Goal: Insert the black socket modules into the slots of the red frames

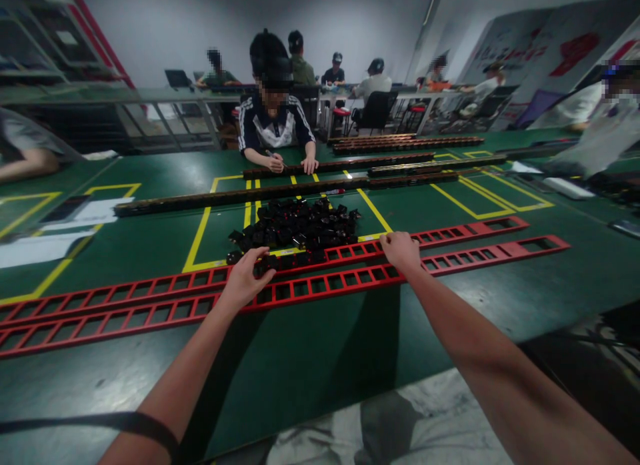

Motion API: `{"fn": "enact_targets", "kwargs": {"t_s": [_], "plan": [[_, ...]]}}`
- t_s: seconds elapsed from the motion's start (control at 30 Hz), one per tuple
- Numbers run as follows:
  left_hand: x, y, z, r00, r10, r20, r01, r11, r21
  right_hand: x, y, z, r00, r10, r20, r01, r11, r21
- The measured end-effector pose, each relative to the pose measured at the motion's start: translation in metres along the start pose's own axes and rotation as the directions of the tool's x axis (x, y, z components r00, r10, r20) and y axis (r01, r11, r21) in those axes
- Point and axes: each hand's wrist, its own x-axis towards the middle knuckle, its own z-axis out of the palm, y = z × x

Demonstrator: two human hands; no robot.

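Note:
Two long red slotted rails (345, 279) lie side by side across the green table, like ladders with square openings. My left hand (245, 282) is at the far rail, thumb and forefinger curved around a small black part (261, 268) there. More black parts sit in that rail's slots just to the right. My right hand (401, 253) rests on the far rail farther right, its fingers curled down over it; the fingertips are partly hidden. Just beyond the rails lies a heap of small black parts (300, 225), some with red or shiny bits.
Yellow tape (200, 232) marks rectangles on the green table (320, 365). Long dark strips (225, 197) lie beyond the heap. Opposite, a co-worker (277, 128) holds a pen over another strip. Papers (45, 248) lie at the left, and other people sit farther back.

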Motion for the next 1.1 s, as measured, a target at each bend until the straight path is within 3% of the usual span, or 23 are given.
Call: {"fn": "enact_targets", "kwargs": {"t_s": [0.2,1.1], "plan": [[0.0018,0.0029,0.0012,0.993,0.030,0.118,-0.035,0.999,0.037,-0.0008,-0.0017,-0.0013,1.000,0.007,0.001,-0.007,1.000,-0.003],[0.0029,0.0016,0.0025,0.982,0.040,0.182,-0.066,0.988,0.139,-0.0024,-0.0021,-0.0015,1.000,0.017,0.021,-0.017,1.000,0.001]]}}
